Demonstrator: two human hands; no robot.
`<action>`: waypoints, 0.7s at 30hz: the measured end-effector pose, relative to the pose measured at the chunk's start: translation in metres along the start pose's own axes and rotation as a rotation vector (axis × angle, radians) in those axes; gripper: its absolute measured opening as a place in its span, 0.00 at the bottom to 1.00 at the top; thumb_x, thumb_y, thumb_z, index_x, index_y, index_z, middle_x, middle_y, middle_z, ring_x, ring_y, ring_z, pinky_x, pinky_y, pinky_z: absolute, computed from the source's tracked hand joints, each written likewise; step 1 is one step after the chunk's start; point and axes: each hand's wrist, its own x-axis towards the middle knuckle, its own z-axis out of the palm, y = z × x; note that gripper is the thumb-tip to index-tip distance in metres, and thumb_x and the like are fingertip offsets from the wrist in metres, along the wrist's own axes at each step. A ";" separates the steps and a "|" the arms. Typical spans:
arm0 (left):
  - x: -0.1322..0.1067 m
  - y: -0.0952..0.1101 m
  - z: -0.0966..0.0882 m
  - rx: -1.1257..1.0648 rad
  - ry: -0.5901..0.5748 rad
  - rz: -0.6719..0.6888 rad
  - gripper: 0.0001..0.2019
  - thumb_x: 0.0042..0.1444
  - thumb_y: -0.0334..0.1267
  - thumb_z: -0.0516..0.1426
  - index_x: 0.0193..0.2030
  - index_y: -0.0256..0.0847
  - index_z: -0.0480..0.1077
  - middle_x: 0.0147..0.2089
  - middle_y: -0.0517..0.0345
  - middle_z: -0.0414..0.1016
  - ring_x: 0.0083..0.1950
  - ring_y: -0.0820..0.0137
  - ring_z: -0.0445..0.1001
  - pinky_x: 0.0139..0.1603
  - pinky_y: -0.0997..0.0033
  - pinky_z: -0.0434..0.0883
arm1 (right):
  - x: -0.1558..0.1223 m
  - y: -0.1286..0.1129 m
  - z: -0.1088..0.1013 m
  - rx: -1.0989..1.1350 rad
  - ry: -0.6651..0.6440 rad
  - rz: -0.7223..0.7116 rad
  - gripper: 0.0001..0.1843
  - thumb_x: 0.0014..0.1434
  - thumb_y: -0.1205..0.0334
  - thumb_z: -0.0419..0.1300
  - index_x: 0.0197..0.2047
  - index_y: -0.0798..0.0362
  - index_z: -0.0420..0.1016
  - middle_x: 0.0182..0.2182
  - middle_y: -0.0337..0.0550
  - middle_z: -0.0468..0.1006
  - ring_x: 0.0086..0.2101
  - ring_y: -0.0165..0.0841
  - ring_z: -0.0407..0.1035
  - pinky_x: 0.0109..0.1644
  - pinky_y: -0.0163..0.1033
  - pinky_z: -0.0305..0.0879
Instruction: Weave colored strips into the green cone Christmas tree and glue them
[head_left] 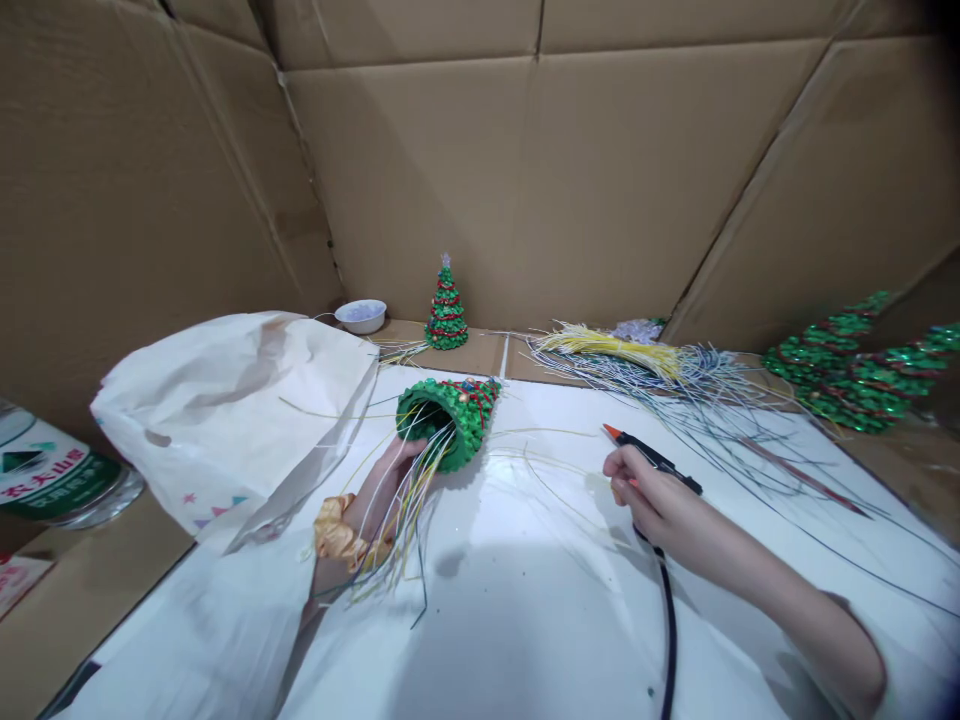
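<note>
Left hand [384, 484]: yours is closed on the base edge of a miniature Christmas tree [469, 418]; some fingers are hidden behind it.
Miniature Christmas tree: tipped on its side above the white counter [525, 620], its hollow base facing you; whether it rests on the surface, I cannot tell.
Loose wires [420, 500]: yellow, white and dark strands spill from the hollow towards you, across your left hand.
Right hand [645, 495]: your fingers curl round what looks like the grip of a black glue gun [664, 462], its orange tip aimed away to the left, well apart from the tree.
Open base: you seem to be midway through work on the wires inside.
Orange tip: gluing there would call for a steady left hold and strands parted from the nozzle.
</note>
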 end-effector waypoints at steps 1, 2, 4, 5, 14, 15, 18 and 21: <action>-0.002 0.000 0.001 0.010 0.013 0.010 0.03 0.49 0.27 0.57 0.29 0.38 0.70 0.21 0.60 0.73 0.18 0.73 0.67 0.21 0.75 0.67 | 0.000 0.001 0.000 -0.004 0.030 0.012 0.05 0.61 0.63 0.39 0.38 0.50 0.53 0.25 0.36 0.63 0.24 0.29 0.59 0.28 0.34 0.57; -0.003 -0.001 0.002 0.021 0.027 0.023 0.03 0.49 0.27 0.57 0.29 0.38 0.70 0.21 0.61 0.73 0.18 0.74 0.68 0.21 0.76 0.67 | 0.000 0.002 -0.001 -0.004 0.055 0.023 0.04 0.61 0.62 0.39 0.37 0.50 0.53 0.25 0.36 0.63 0.24 0.29 0.59 0.29 0.34 0.57; -0.004 -0.002 0.002 0.037 0.043 0.053 0.05 0.49 0.27 0.57 0.32 0.39 0.70 0.25 0.61 0.75 0.21 0.74 0.70 0.24 0.76 0.69 | 0.000 0.002 -0.003 -0.001 0.089 0.033 0.05 0.62 0.61 0.39 0.36 0.49 0.53 0.25 0.36 0.63 0.25 0.29 0.59 0.30 0.34 0.57; -0.004 -0.002 0.003 0.041 0.047 0.068 0.06 0.49 0.27 0.57 0.34 0.40 0.70 0.28 0.61 0.76 0.23 0.74 0.71 0.26 0.76 0.69 | 0.001 0.001 -0.004 -0.001 0.099 0.032 0.06 0.62 0.60 0.39 0.36 0.49 0.53 0.26 0.36 0.64 0.25 0.29 0.60 0.30 0.34 0.58; 0.001 -0.003 -0.001 0.027 0.072 0.086 0.08 0.48 0.26 0.58 0.36 0.38 0.68 0.30 0.61 0.76 0.26 0.74 0.73 0.27 0.78 0.71 | 0.002 -0.002 -0.008 0.179 -0.019 0.066 0.13 0.60 0.57 0.45 0.47 0.52 0.58 0.27 0.40 0.73 0.25 0.31 0.68 0.31 0.36 0.64; 0.001 -0.003 -0.001 0.015 0.077 0.067 0.07 0.49 0.26 0.57 0.36 0.38 0.68 0.29 0.61 0.75 0.26 0.74 0.73 0.28 0.77 0.71 | 0.002 -0.002 -0.008 0.223 -0.030 0.081 0.14 0.60 0.56 0.46 0.47 0.52 0.58 0.27 0.41 0.74 0.26 0.31 0.70 0.31 0.37 0.65; 0.002 -0.001 -0.001 -0.037 0.067 0.008 0.06 0.52 0.26 0.53 0.36 0.37 0.69 0.30 0.58 0.77 0.30 0.71 0.75 0.33 0.74 0.73 | 0.000 0.000 -0.009 0.248 -0.022 0.120 0.12 0.59 0.53 0.47 0.41 0.52 0.62 0.30 0.44 0.77 0.30 0.33 0.73 0.33 0.36 0.67; 0.002 0.001 0.003 -0.091 0.030 -0.038 0.10 0.54 0.28 0.50 0.40 0.36 0.70 0.36 0.52 0.78 0.38 0.66 0.77 0.41 0.68 0.74 | -0.002 -0.001 -0.009 0.095 -0.007 0.148 0.13 0.60 0.52 0.46 0.33 0.51 0.64 0.28 0.42 0.77 0.28 0.32 0.73 0.30 0.35 0.65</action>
